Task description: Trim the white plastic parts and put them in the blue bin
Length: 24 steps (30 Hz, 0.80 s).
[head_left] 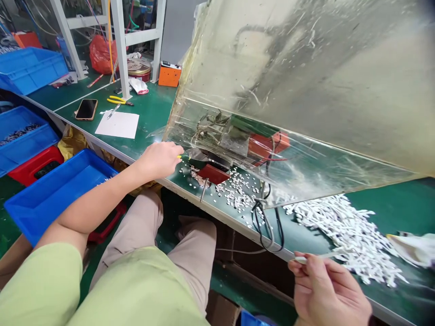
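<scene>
- Right hand [326,290] held a white strip [322,256] beyond the surface [152,113] edge, grip clamped on it; a loose pinch could drop it.
- Left hand [159,158] rested by the red cutter [212,173], its grip impossible to tell; fingers risked nicks.

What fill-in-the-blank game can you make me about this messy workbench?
1. The right hand pinches a thin ____ strip.
2. The pile of strips lies nearer the ____ hand.
3. The phone rests on the ____ table.
Missing words: white, right, green.
</scene>
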Motion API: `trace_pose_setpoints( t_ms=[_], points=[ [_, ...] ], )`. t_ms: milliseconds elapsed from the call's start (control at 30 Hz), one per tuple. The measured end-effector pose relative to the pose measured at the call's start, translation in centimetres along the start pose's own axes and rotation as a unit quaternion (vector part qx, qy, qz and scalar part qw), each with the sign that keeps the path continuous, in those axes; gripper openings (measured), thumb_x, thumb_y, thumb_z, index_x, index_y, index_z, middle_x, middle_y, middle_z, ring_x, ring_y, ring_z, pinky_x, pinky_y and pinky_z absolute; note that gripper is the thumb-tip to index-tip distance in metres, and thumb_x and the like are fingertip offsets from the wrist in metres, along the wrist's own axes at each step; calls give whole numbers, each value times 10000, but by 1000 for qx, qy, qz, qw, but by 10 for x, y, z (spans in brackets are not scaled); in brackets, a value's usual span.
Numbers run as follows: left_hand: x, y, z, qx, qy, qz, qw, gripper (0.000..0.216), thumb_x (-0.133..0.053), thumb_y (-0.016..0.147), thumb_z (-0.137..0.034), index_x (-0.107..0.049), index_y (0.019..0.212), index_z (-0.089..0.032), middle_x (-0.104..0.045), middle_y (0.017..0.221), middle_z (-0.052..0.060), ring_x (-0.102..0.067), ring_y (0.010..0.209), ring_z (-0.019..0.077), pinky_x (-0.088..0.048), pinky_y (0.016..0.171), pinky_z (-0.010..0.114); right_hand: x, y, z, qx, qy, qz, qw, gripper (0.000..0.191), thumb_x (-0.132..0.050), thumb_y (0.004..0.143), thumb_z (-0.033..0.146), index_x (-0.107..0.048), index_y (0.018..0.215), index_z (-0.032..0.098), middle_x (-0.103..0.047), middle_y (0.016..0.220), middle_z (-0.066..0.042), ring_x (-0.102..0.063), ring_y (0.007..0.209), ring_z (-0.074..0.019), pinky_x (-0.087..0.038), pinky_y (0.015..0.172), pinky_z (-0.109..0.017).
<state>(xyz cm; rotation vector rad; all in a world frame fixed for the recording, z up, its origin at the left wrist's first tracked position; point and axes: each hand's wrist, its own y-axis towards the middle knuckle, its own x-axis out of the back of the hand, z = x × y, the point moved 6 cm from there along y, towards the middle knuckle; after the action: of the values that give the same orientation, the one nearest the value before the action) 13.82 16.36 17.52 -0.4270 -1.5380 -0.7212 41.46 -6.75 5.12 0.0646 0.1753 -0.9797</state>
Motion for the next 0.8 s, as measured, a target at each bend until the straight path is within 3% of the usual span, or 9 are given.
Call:
trace_pose_setpoints(
  t_ms=[200,367,433,500,633,800],
  points=[
    [6,20,-22,-7,24,60,998,194,-527,818,-216,-656,954,-162,-671,879,79,-654,816,240,-492,701,341,-4,1,-1,2,8,7,1000,306,-849,481,370,-665,651,195,-620,620,-6,-552,523,-113,-478,477,-221],
    [-14,25,-73,-95,-65,65,991,192,-533,821,-218,-651,968,-181,-672,948,79,-648,879,237,-495,708,329,-30,-2,0,5,1,63,998,322,-836,521,393,-652,674,177,-623,628,0,-568,528,-110,-496,511,-226],
    [-20,21,-81,-106,-97,54,988,211,-512,838,-222,-643,998,-182,-666,984,79,-643,911,232,-499,717,323,-37,-2,2,18,-21,82,996,360,-826,535,437,-640,689,169,-621,633,-3,-571,517,-118,-505,516,-251],
    [-19,14,-72,-74,-102,30,992,221,-497,847,-214,-640,1011,-174,-661,985,85,-644,905,217,-500,728,310,-40,-2,4,26,-41,95,994,407,-817,534,486,-626,696,165,-616,633,-9,-571,506,-127,-506,512,-273],
    [-2,-11,-25,59,-31,-5,998,235,-502,839,-202,-649,1016,-156,-661,968,95,-650,879,220,-499,723,308,-49,4,2,15,-70,131,989,419,-802,550,517,-619,676,161,-608,606,-20,-549,481,-123,-478,482,-264],
    [14,-48,15,157,7,-23,987,274,-477,855,-222,-649,1063,-176,-664,1042,83,-641,931,239,-502,744,328,-100,10,-9,-34,-62,248,966,379,-785,591,510,-636,646,165,-573,546,-9,-514,460,-101,-439,443,-224]
  ],
)
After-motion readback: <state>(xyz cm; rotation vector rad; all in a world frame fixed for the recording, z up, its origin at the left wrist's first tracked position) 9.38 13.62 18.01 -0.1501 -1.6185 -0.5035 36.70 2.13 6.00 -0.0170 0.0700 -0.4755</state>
